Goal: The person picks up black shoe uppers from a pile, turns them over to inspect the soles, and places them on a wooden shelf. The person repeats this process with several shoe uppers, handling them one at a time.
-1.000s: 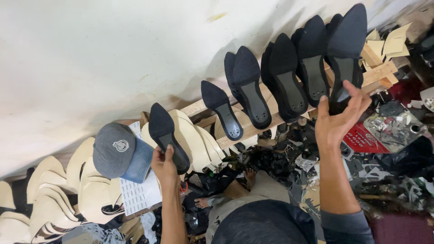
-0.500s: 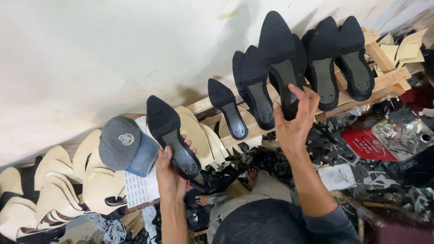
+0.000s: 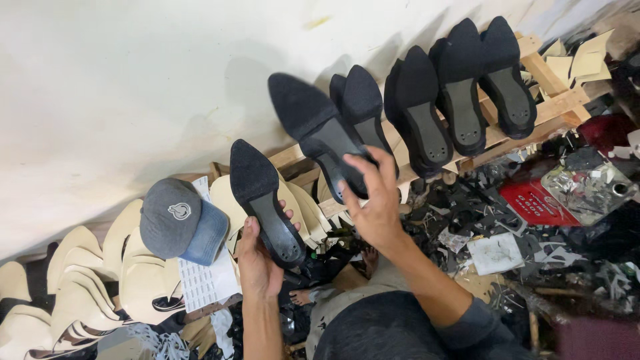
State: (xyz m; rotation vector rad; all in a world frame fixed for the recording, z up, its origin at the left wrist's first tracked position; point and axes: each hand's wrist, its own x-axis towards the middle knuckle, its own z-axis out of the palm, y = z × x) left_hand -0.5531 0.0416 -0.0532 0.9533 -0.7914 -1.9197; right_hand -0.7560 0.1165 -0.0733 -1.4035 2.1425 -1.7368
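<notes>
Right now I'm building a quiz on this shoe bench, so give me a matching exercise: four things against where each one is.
Things:
1. black shoe with its heel end in the left hand
2. black shoe gripped by the right hand
3. grey cap
4. red package

Places:
A. among scraps, right of the wooden rack
B. on cream cut-outs at the left
C. lifted in front of the rack, toe towards the wall
D. low, nearest the cap

Pairs: 1-D, 2-C, 3-B, 4-A
</notes>
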